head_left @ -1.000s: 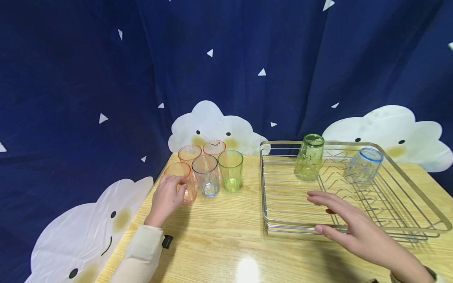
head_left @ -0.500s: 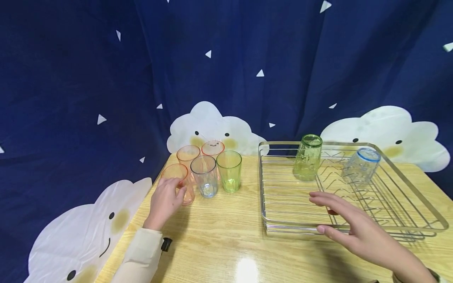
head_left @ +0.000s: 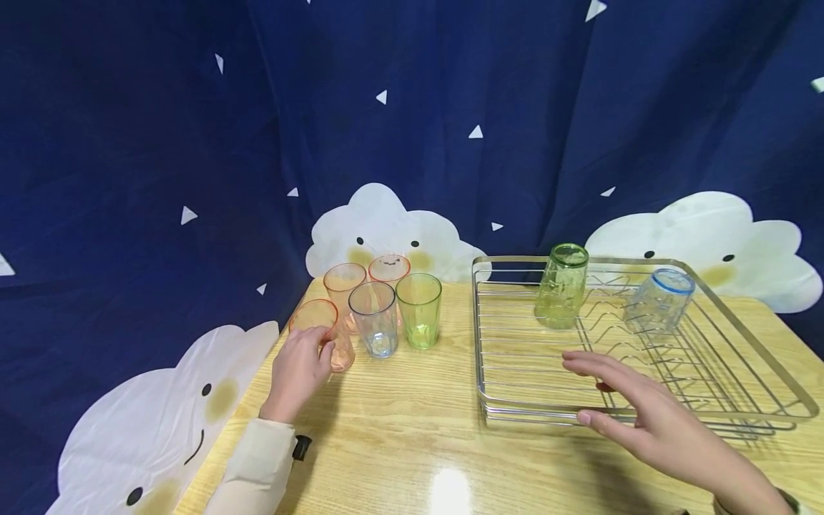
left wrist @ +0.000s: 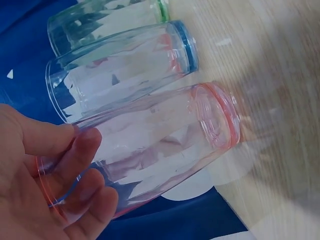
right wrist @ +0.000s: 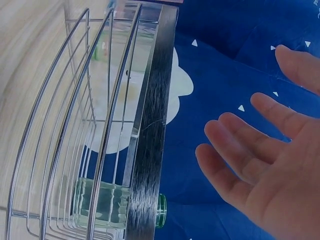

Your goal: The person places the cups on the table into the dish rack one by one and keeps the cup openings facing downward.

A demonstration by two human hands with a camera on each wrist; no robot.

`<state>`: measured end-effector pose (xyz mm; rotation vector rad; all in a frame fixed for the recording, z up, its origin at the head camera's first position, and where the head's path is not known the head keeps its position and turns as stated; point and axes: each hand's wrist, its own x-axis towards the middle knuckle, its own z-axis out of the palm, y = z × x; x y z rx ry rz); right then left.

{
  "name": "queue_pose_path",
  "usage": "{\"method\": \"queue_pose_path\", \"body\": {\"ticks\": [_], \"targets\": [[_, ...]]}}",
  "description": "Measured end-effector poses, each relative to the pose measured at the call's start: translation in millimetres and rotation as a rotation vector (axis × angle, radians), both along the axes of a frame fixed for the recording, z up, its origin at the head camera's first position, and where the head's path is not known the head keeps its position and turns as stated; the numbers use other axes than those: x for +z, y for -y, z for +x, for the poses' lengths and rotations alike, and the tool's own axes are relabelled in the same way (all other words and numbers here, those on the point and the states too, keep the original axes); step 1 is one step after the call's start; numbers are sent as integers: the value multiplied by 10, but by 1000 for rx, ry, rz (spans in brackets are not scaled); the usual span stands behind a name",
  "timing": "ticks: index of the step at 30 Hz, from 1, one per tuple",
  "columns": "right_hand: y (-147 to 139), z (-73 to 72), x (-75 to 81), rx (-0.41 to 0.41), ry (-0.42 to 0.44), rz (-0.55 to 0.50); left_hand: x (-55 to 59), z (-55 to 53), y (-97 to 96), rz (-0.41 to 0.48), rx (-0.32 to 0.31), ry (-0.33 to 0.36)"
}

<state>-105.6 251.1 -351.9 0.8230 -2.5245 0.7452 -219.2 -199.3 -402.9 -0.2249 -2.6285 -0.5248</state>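
Note:
My left hand (head_left: 299, 372) grips the rim of a clear orange-red drinking glass (head_left: 342, 352) at the front left of a cluster. The glass leans left, toward the hand. In the left wrist view, thumb and fingertips (left wrist: 90, 140) pinch its mouth end, and its thick base (left wrist: 220, 117) points at the table. Right beside it stands an upright blue glass (head_left: 376, 322), then a green one (head_left: 420, 315); behind are two red-rimmed glasses (head_left: 345, 279). My right hand (head_left: 650, 422), fingers loosely extended and holding nothing, hovers over the front edge of a wire dish rack (head_left: 547, 405).
Inside the rack, a green glass (head_left: 561, 297) stands upside down at the back, and a blue glass (head_left: 659, 304) leans upside down farther right. The wooden table (head_left: 412, 422) ends at a dark blue curtain (head_left: 418, 107) with cloud prints behind and at left.
The orange-red glass has tipped further left in my left hand, its rim shifting away from the blue glass. My right hand has barely moved.

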Motion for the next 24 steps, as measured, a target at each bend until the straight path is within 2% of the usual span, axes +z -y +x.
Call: {"method": "queue_pose_path", "body": {"ticks": [7, 15, 24], "targets": [[-7, 11, 4, -27, 21, 13, -1, 41, -13, -13, -8, -44], [-12, -1, -3, -5, 3, 3, 15, 77, -20, -19, -3, -44], [-12, 6, -13, -6, 0, 7, 95, 239, -73, -79, -25, -67]]}}
